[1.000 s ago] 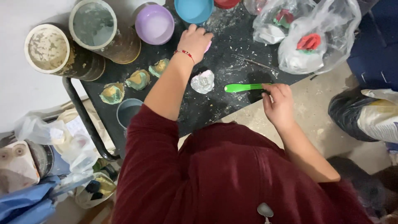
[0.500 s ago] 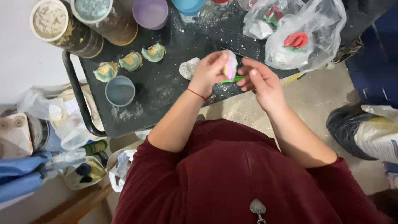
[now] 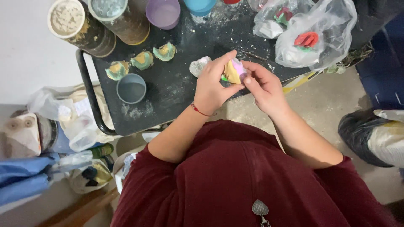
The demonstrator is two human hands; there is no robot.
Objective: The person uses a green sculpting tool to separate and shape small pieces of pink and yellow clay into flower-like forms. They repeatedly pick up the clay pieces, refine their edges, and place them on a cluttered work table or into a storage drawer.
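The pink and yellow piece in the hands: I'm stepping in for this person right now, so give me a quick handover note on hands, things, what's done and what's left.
Left hand: grips the pink and yellow piece over the black table.
Right hand: fingertips pinch the same piece from the other side.
On the table: three small shaped pieces in a row, a grey cup, a white lump, plastic bags with red pieces.
Done: three pieces are set down.
Left: the held piece is not yet on the table.

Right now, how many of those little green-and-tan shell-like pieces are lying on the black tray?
3, in a row near the tray's far left: one leftmost, one in the middle, one rightmost. The hands may hide others.
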